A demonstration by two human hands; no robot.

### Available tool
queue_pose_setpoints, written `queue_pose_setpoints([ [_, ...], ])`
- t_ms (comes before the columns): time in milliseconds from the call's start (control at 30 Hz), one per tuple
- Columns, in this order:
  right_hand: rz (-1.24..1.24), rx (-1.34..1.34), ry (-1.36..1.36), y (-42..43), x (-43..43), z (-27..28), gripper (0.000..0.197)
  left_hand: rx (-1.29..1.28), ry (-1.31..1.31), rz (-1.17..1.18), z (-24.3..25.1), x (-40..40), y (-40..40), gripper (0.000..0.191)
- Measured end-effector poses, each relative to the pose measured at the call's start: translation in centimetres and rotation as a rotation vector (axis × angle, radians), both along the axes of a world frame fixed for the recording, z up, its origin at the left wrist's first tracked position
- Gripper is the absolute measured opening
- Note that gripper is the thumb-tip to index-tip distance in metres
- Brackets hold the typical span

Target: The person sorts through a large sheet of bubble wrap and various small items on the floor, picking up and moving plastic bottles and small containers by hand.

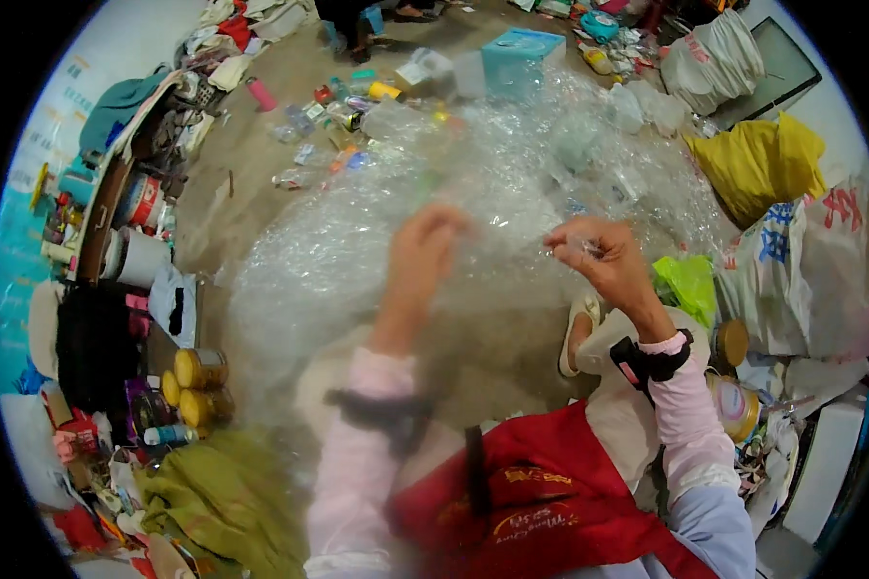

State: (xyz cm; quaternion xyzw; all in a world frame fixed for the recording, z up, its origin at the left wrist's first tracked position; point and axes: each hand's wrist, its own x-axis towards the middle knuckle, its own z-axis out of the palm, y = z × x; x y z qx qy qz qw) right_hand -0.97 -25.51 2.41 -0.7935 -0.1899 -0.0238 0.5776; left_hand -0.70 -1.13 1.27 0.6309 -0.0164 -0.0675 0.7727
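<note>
A large crumpled sheet of clear plastic film (318, 246) spreads before me, over the floor and close to my knees. My left hand (427, 242), blurred, is raised over the film with bent fingers; whether it grips any film cannot be made out. Further right, my right hand (597, 250) pinches a bit of clear plastic between thumb and fingers. Both hands are apart. A red apron (536, 485) with writing covers my lap.
Bottles and small containers (340, 116) lie beyond the film, near a blue box (521, 54). A yellow bag (760, 166) and white woven sacks (796, 268) stand right. Gold-lidded jars (203, 387) and olive cloth (224, 499) are left. Another person's legs (347, 25) show at the top.
</note>
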Motion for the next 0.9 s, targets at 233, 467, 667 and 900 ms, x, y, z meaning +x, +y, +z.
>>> queue_pose_setpoints([
  [233,-0.121,0.234,0.333,-1.0,0.8,1.6,0.019,-0.089,-0.04,-0.092,0.3,-1.1,0.2,0.018],
  [467,-0.185,0.548,0.414,-2.3,1.8,2.8,0.023,0.158,-0.041,-0.018,0.8,-1.3,-1.3,0.019],
  [667,0.085,-0.049,0.218,2.3,0.8,1.5,0.014,0.108,-0.153,-0.068,0.5,-1.1,-2.3,0.025],
  [900,-0.068,0.261,0.332,2.9,0.5,1.5,0.011,-0.017,-0.059,0.049,0.0,-0.9,-2.0,0.032],
])
